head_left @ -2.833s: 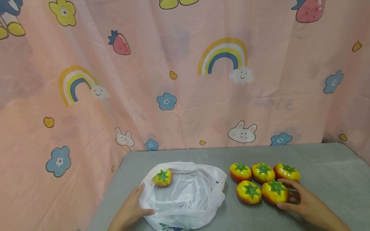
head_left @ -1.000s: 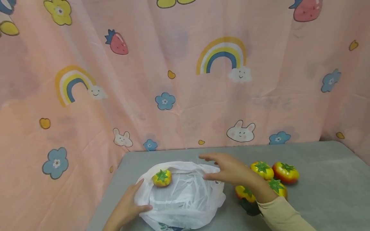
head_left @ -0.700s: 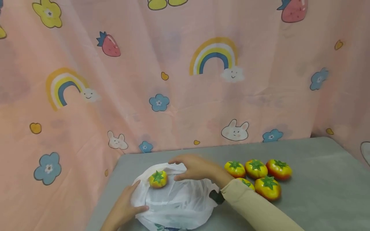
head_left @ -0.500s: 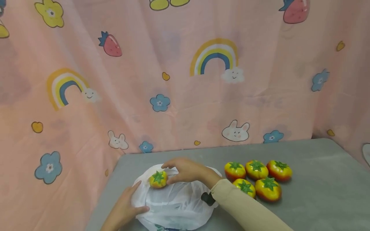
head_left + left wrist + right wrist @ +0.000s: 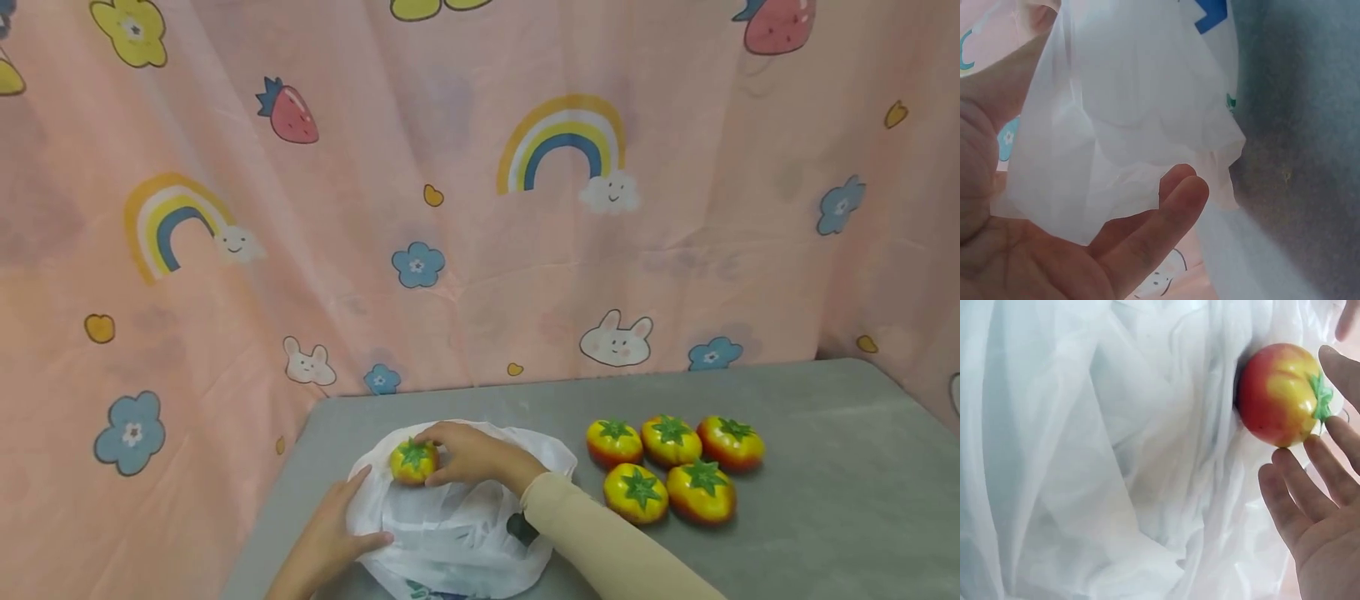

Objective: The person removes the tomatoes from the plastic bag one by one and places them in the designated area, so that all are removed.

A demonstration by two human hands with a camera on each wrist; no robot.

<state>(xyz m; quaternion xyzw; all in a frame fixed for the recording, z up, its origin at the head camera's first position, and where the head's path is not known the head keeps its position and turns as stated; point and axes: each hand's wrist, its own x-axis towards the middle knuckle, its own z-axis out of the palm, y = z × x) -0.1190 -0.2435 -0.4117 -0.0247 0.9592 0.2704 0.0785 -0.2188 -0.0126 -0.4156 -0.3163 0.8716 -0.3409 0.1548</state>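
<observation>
A white plastic bag lies spread with its mouth up on the table. At its left rim my left hand holds the film between thumb and fingers, the thumb lying over the edge. In the left wrist view the thin bag film hangs between that thumb and the fingers. A red-and-yellow tomato with a green star-shaped calyx sits at the bag's far left inside. My right hand reaches across the bag to its right side. In the right wrist view the fingertips meet the tomato's edge, with the fingers fairly straight.
To the right of the bag several more tomatoes stand close together in two rows on the grey table. A pink printed curtain hangs behind the table. A dark object shows by the right sleeve.
My right hand has left the tomatoes at the right and moved left over the bag to the single tomato. My left hand stays at the bag's rim. The camera view has shifted slightly.
</observation>
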